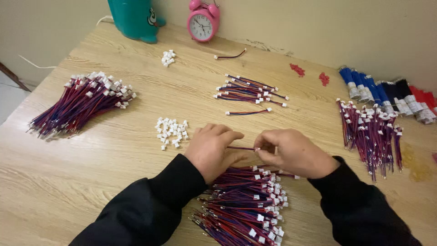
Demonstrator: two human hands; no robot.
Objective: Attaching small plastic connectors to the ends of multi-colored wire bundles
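— So, what surface is it, and what room?

— It is a light wooden table (114, 150) with clear grain, pushed against a plain beige wall (318, 23) at the top of the frame. At the upper left stands a teal container (132, 18), and beside it a pink alarm clock (203, 23). On the left lies a big bundle of red and blue wire leads (79, 102) with white ends. In the upper middle lies a smaller group of finished leads (250, 91), and just below it one lead alone. Two little heaps of white plastic connectors (171, 132) are in the middle and higher up. At the right there is another wire bundle (371, 132), and above it some blue, black and red wire rolls (387, 93).

— And where is the wire that the person works on?

— A single thin wire (241, 148) is stretched level between both hands, at the lower middle of the frame. The left hand (214, 150) pinches its left end between thumb and fingers. The right hand (293, 152) pinches the other end, where a small white piece sits. Both hands are closed on it, in black sleeves. Directly below them, near the bottom edge, lies a large pile of wires (246, 205), partly under the wrists
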